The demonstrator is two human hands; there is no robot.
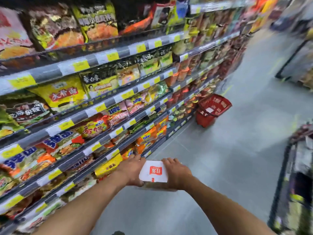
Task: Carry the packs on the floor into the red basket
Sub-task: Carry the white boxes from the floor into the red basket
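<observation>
Lower centre, the left hand (131, 170) and right hand (177, 173) clasp a white pack (154, 172) by its ends; the red basket (213, 108), centre right, has unclear contents.

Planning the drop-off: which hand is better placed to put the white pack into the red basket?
Probably right: left hand and right hand both grip the white pack, but the red basket stands ahead, rightward.

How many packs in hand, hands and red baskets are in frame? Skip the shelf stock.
White pack: 1, red logo on top
Hands: 2, left hand and right hand, both gripping it
Red basket: 1, on the floor further down the aisle
Total: 4
</observation>
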